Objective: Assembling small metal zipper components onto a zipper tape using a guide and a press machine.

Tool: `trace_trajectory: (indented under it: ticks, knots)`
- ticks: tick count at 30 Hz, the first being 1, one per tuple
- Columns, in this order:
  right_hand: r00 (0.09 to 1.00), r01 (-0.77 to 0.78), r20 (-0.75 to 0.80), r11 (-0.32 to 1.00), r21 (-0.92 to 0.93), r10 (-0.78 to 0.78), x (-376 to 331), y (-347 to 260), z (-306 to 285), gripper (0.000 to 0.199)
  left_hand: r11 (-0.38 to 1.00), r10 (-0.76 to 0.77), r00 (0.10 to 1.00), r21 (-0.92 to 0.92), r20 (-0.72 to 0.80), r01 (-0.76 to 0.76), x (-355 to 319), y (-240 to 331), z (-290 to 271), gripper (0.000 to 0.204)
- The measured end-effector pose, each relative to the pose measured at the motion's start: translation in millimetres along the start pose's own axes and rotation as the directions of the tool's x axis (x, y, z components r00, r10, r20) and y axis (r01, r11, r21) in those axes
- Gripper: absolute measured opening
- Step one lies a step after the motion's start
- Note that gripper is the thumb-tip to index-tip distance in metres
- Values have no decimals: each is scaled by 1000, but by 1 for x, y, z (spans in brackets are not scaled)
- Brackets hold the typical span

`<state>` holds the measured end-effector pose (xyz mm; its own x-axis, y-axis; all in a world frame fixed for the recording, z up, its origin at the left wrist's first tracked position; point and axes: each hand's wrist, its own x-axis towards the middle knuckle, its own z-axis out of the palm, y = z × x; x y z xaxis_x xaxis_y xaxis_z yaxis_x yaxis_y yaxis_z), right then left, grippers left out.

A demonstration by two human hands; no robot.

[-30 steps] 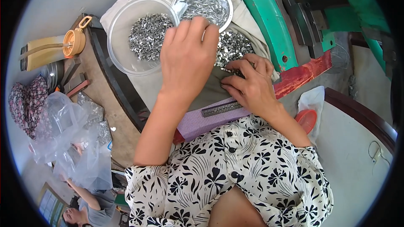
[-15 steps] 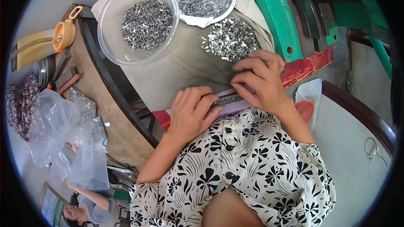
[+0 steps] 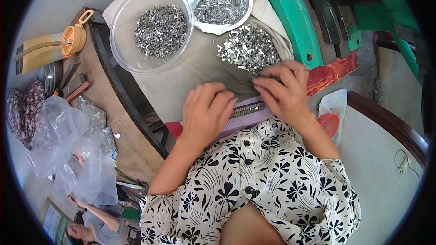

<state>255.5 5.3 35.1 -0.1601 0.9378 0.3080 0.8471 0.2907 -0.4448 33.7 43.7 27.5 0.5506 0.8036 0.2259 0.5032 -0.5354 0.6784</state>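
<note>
A narrow dark holder with a row of small metal pieces point(image 3: 247, 110) lies on a purple checked cloth point(image 3: 247, 120) close in front of me. My left hand point(image 3: 205, 111) is at the left end of the row, thumb and fingers curled together. Near the right end, my right hand point(image 3: 287, 91) has its thumb and index finger pinched. Anything between either hand's fingertips is too small or hidden to make out. Just beyond the right fingers sits a loose pile of shiny metal chips point(image 3: 250, 49) on the grey-brown work cloth point(image 3: 181, 90).
A clear plastic tub point(image 3: 119, 41) of small metal pieces and a lined bowl point(image 3: 249, 5) of thin metal pins stand at the back. Green machinery point(image 3: 295, 22) borders the right. Plastic bags point(image 3: 86, 154) and an orange container point(image 3: 74, 40) are left; another person point(image 3: 102, 222) is lower left.
My left fingers have lifted off the row's left end and moved slightly away, exposing more of it. My right hand has shifted slightly, its fingertips closing into a pinch.
</note>
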Motion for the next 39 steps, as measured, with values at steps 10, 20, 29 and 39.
trace_trajectory:
  ticks: [10,20,29,39]
  knots:
    - [999,-8,32,994,-110,11,41,-7,25,18,990,-64,995,118,-79,73,40,-11,18,18]
    - [989,-7,151,999,49,-1,32,-3,12,11,983,-82,995,162,-61,91,50,-12,19,11]
    - [956,170,242,985,12,-168,36,10,7,16,923,-64,991,385,116,15,15,-1,-3,12]
    - [993,19,112,998,64,-26,-22,3,-13,20,966,-99,991,247,95,73,18,-5,3,12]
